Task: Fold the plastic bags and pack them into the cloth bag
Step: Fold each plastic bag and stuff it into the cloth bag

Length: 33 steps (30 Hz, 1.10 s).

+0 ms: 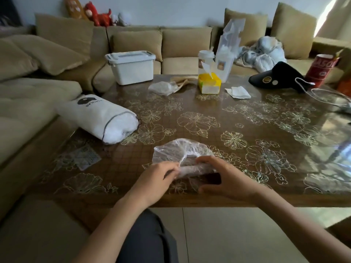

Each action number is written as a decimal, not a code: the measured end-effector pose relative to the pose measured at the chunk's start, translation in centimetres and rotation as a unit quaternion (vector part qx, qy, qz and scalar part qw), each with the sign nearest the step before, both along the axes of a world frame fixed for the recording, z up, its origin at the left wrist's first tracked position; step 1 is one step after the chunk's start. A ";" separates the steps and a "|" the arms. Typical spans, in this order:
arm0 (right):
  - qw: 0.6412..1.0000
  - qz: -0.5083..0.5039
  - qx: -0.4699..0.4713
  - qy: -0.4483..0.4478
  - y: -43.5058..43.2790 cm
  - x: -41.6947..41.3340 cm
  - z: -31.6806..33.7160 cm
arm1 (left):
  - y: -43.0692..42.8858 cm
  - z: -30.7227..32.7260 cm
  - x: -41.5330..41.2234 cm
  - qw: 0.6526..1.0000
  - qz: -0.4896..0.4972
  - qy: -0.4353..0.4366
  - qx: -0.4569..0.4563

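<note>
Pinching plastic bag (pixel 182 150), left grip (pixel 157 179) and right grip (pixel 226 179); cloth bag (pixel 98 116) lying left.

Spotting a white lidded box (pixel 132 67) sitting on the floral table (pixel 228 120). Noting a yellow tissue box (pixel 209 83) and red can (pixel 322 70).

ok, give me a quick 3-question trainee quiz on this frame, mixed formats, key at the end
1. True or false: the left hand and right hand both hold the clear plastic bag near the table's front edge.
2. The white cloth bag lies: A) on the table's left side B) inside a lidded box C) on the floor.
3. Fill in: another crumpled plastic bag lies left of the ___ tissue box.
Key: 1 true; 2 A; 3 yellow.
</note>
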State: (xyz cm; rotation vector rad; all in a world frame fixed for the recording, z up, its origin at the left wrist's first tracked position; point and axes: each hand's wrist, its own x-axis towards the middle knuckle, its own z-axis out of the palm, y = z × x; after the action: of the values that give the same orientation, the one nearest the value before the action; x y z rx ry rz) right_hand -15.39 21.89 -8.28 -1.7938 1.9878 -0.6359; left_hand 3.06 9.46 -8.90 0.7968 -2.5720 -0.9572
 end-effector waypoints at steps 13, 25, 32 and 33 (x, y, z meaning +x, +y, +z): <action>0.989 -0.112 -0.040 -0.089 -5.4 -3.1 -0.3 | -3.2 0.0 -0.1 0.987 0.131 0.084 0.038; 0.931 -0.309 -0.038 0.190 -9.7 -1.1 -2.1 | -2.6 -0.1 -2.9 0.926 0.327 -0.099 -0.159; 0.928 -0.278 -0.173 0.175 -9.1 -0.9 -1.3 | -3.0 0.1 -3.6 0.918 0.322 -0.041 -0.226; 0.931 -0.232 -0.227 0.167 -8.9 -0.7 -1.3 | -3.0 0.2 -4.0 0.929 0.283 0.002 -0.237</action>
State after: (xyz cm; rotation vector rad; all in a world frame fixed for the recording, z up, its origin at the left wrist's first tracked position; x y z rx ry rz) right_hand -16.09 12.99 -9.55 -1.7675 2.7185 -1.0674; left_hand -0.91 6.42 -8.66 1.2649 -2.2068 -0.1518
